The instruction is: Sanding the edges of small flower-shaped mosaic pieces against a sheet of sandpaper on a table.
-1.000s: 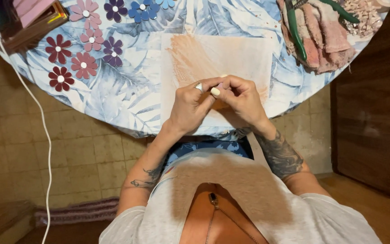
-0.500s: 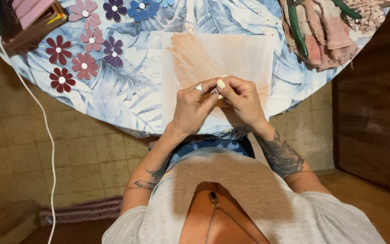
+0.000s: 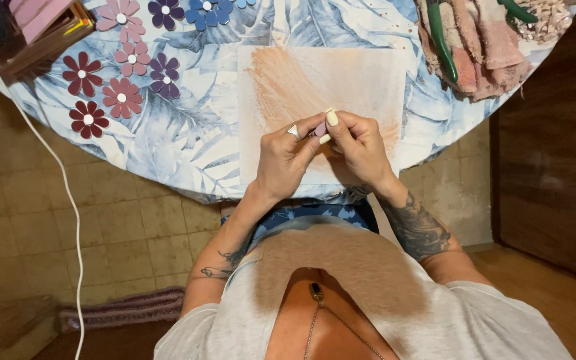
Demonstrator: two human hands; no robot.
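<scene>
My left hand [image 3: 287,160] and my right hand [image 3: 360,148] meet above a stained white sheet [image 3: 328,80] on a round table [image 3: 195,143] covered with a blue leaf-print cloth. Between the fingertips of both hands is a small mauve piece [image 3: 321,129], mostly hidden by the fingers. A ring shows on my left hand. Both hands are closed around the piece, fingertips touching.
Several foam flowers [image 3: 123,67] in dark red, pink, purple and blue lie at the table's left. A pink rag [image 3: 481,57] with green-handled pliers [image 3: 437,30] lies at the right. A box [image 3: 38,27] sits top left; a white cable [image 3: 68,200] hangs down.
My hands have stayed together over the sheet, with only slight shifts of the fingers around the small piece.
</scene>
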